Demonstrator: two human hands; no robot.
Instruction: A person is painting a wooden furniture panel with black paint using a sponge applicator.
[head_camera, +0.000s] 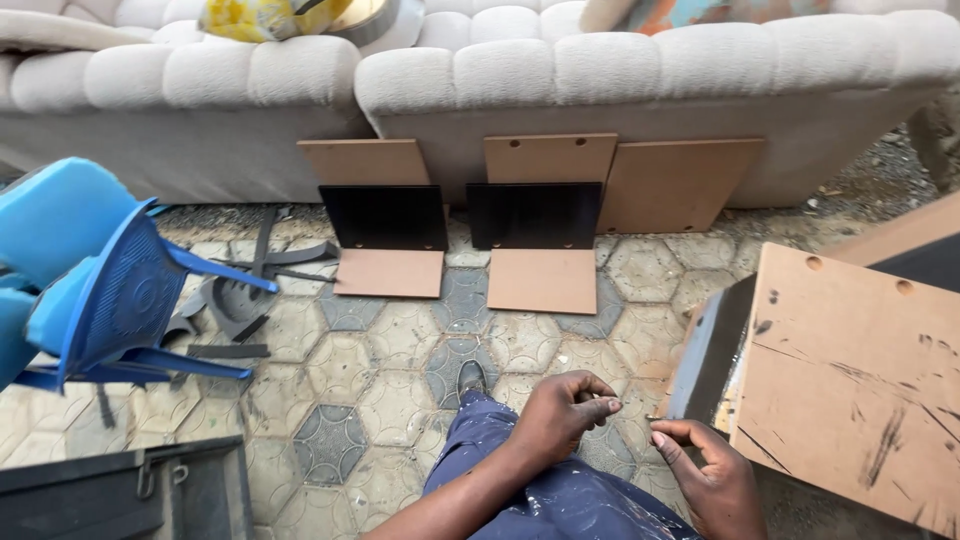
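Head view: hexagonal paving (400, 380), cream sofa (620, 70), leaning brown boards (550, 160).

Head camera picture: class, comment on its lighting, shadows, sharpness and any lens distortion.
Head view: soft, even daylight with no glare; only faint shadows under the blue chair and behind the leaning boards. The left hand, right hand and paving are all fairly sharp. Wide-angle distortion bows the sofa and stretches the brown panel at the edge.
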